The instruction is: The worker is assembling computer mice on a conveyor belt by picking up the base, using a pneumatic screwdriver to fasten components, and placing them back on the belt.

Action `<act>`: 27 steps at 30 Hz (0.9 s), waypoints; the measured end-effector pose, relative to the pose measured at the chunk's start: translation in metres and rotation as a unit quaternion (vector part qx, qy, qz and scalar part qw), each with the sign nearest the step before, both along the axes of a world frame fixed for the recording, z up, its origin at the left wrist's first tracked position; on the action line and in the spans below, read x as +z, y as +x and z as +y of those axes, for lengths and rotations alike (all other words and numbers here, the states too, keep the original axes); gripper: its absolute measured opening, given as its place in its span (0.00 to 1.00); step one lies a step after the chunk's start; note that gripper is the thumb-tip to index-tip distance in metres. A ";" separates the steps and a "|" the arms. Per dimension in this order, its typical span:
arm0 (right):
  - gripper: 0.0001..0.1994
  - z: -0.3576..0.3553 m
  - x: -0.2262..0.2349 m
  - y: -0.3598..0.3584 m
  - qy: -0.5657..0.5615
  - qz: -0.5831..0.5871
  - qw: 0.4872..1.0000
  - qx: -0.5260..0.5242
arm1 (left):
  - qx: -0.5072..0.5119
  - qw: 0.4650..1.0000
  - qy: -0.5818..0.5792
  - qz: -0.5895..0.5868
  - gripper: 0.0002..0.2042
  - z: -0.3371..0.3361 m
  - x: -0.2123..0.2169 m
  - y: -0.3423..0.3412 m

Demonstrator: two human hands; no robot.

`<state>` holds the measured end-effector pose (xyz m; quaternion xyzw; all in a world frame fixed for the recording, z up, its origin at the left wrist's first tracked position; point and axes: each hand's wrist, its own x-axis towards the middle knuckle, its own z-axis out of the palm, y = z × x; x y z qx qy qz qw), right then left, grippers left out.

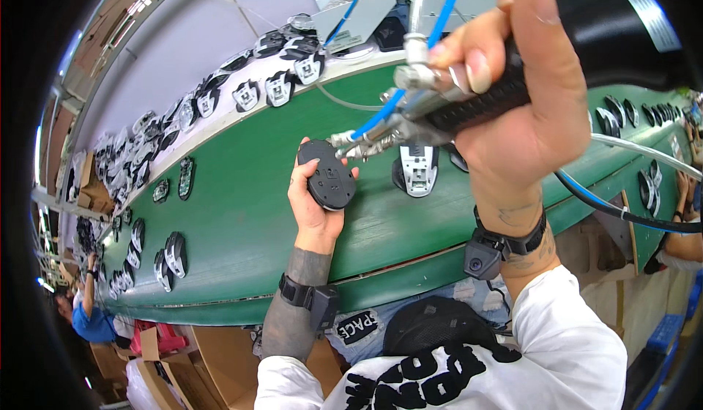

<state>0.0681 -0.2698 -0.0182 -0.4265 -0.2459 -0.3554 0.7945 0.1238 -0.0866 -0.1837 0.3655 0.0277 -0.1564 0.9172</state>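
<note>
Left hand (316, 203) grips a dark oval plastic mouse shell (327, 174) above the green belt table (242, 212); right hand (523, 110) clasps a black-handled pneumatic driver (439, 106) whose tip meets the shell, so fastening seems under way. One grey-and-white mouse base (416, 170) waits nearby; brown cardboard cartons (212, 351) sit below.

Long green conveyor belt (242, 212), pale shelf (176, 51) behind it, cardboard boxes (220, 351) on floor below
</note>
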 end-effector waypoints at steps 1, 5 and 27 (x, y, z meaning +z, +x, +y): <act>0.14 0.000 -0.003 0.000 -0.033 -0.003 0.999 -0.010 | 0.015 1.000 -0.007 0.012 0.28 0.005 -0.003 0.004; 0.13 0.037 0.011 -0.015 -0.012 0.082 0.997 0.012 | 0.021 0.994 -0.106 0.013 0.16 0.010 0.004 0.003; 0.14 0.027 -0.007 -0.008 -0.145 0.049 0.988 0.002 | 0.063 0.997 -0.047 0.026 0.24 0.011 -0.006 0.005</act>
